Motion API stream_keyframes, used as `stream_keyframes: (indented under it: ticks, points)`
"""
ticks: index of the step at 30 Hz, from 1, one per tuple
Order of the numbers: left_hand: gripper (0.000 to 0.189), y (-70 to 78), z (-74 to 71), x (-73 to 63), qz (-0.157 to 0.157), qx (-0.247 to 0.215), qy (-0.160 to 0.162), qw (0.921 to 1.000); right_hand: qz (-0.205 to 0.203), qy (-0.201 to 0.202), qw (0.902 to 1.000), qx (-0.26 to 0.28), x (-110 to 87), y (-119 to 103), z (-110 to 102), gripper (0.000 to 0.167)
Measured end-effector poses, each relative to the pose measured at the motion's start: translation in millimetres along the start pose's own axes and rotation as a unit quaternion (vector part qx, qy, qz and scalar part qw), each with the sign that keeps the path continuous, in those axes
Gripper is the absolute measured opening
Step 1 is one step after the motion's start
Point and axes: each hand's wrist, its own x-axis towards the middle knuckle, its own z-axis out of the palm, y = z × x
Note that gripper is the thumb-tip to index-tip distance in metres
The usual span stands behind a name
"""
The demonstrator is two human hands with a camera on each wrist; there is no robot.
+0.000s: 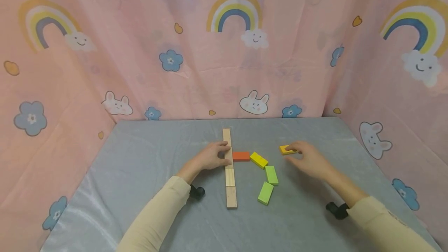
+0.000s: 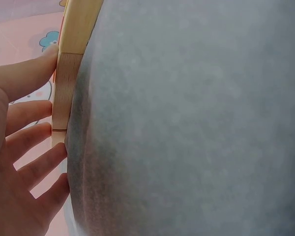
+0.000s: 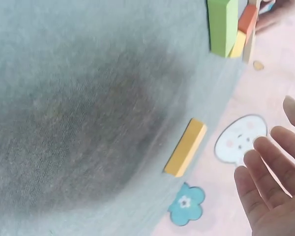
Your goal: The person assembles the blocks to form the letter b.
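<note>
Plain wooden blocks (image 1: 231, 197) lie end to end in a straight line running away from the person. My left hand (image 1: 211, 156) is at the left side of this line, its thumb and fingertips touching the wood, and the left wrist view shows its fingers fairly straight. From the line's right side an orange-red block (image 1: 241, 156), a yellow block (image 1: 259, 160) and two green blocks (image 1: 271, 175) curve round toward the person. Farther right, my right hand (image 1: 311, 161) hovers by a separate orange-yellow block (image 3: 186, 147), partly covering it in the head view, with fingers spread and nothing held.
A grey cloth (image 1: 140, 158) covers the table. Pink printed curtains (image 1: 290, 69) hang behind it and along both sides. A black wrist device (image 1: 337, 210) sits under the right wrist, and another (image 1: 197, 192) under the left.
</note>
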Motion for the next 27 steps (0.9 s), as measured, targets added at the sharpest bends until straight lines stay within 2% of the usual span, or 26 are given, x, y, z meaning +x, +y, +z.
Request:
stream_keyframes:
  ticks: [5, 19, 27]
  points:
    - [0.062, 0.2, 0.3, -0.3, 0.000, -0.004, 0.000, 1.0000, 0.012, 0.009, 0.9999, 0.006, 6.9, 11, 1, 0.030]
    - [0.062, -0.4, -1.3, -0.1, -0.004, 0.001, -0.004, 1.0000, 0.078, 0.004, 0.9961, 0.040, 30.2, 46, 13, 0.039]
    - [0.062, -0.5, -1.9, -0.8, -0.001, 0.001, -0.006, 1.0000, 0.091, -0.003, 0.9952, 0.036, 35.0, 61, 21, 0.041]
